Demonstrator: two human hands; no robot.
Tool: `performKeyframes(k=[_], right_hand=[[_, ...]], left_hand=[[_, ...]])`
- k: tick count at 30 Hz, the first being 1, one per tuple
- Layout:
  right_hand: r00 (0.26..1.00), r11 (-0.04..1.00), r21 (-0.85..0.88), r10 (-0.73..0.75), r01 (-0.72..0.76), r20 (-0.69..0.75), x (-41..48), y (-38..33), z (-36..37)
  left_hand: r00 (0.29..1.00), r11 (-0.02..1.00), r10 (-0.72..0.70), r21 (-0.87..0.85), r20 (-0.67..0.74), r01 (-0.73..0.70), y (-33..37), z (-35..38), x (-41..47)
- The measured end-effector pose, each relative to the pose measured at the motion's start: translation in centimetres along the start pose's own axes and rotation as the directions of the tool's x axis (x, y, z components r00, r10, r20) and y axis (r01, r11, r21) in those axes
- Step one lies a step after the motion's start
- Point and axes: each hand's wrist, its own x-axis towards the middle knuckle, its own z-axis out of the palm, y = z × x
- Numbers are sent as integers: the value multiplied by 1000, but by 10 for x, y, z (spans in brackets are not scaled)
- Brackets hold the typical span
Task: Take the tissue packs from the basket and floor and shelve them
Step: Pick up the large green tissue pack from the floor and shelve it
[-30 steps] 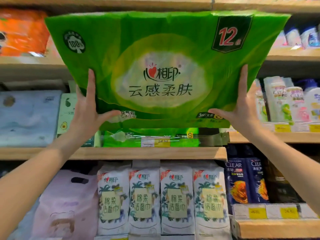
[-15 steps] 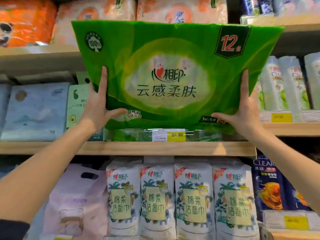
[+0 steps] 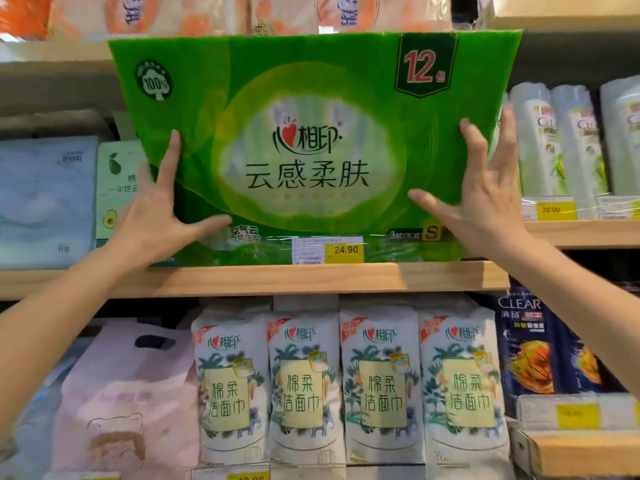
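A large green tissue pack (image 3: 311, 98) marked "12" stands upright on the wooden middle shelf (image 3: 277, 278), its bottom edge behind the yellow 24.90 price tag (image 3: 327, 249). My left hand (image 3: 152, 216) lies spread against the pack's lower left front, thumb pointing inward. Over on the lower right front is my right hand (image 3: 485, 202), fingers splayed and thumb on the wrapper. Neither hand wraps around the pack. No basket or floor is in view.
White facial towel packs (image 3: 304, 386) fill the shelf below, beside a pink bag (image 3: 124, 393) and dark blue shampoo bottles (image 3: 533, 344). Pale bottles (image 3: 554, 140) stand right of the green pack, a pale blue pack (image 3: 45, 199) left. Orange packs (image 3: 194, 12) sit above.
The green pack came down from mid-air onto the middle shelf. Both hands went from gripping its sides to lying spread against its front.
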Motion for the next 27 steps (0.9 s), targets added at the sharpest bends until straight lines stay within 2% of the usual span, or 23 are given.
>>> performKeyframes(k=[3, 6, 9, 13, 18, 23, 27], right_hand=[[995, 989, -126, -79, 71, -59, 22, -13, -3], [988, 984, -149, -116, 101, -101, 42, -28, -8], [986, 974, -202, -130, 106, -108, 57, -41, -9], [984, 966, -247, -109, 71, -144, 65, -50, 2], [978, 961, -276, -82, 27, -190, 70, -47, 18], [976, 960, -280, -82, 24, -201, 72, -46, 21], [984, 962, -273, -72, 26, -161, 78, -43, 22]], left_hand=[[970, 979, 110, 191, -218, -68, 12, -4, 7], [928, 945, 182, 320, -325, -74, 33, -10, 27], [924, 922, 226, 375, -308, -100, 52, -14, 45], [943, 873, 258, 469, -209, -135, 64, 1, 56], [926, 869, 263, 484, -271, -105, 57, 15, 64], [920, 859, 279, 499, -274, -111, 55, 18, 68], [948, 861, 250, 494, -199, -123, 51, 15, 78]])
